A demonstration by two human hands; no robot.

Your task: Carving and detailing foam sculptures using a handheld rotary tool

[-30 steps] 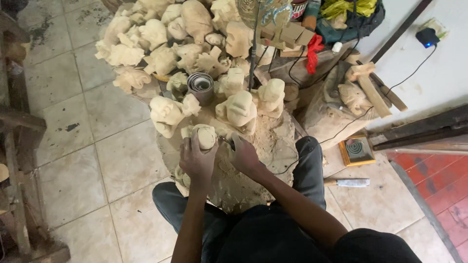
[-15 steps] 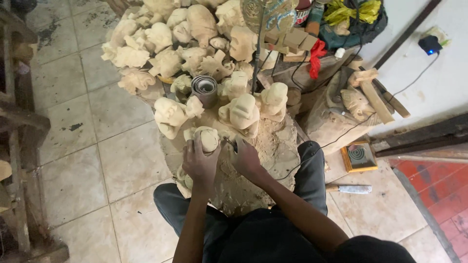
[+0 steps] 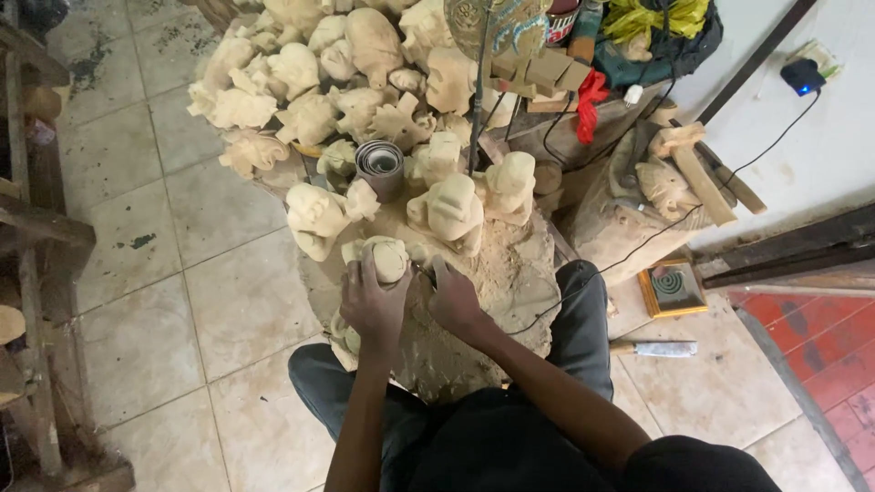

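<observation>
On the dusty wooden block (image 3: 492, 282) between the person's knees, a pale carved figure (image 3: 387, 258) sat clasped in the curled left hand (image 3: 372, 305). Just right of the figure, the right hand (image 3: 453, 299) was closed, apparently around a small tool, too hidden to identify. Shaping appeared unfinished, judging by fresh dust; many similar carvings (image 3: 346, 82) were heaped beyond.

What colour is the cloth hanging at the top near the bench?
Bright red cloth, seen in the head view.
</observation>
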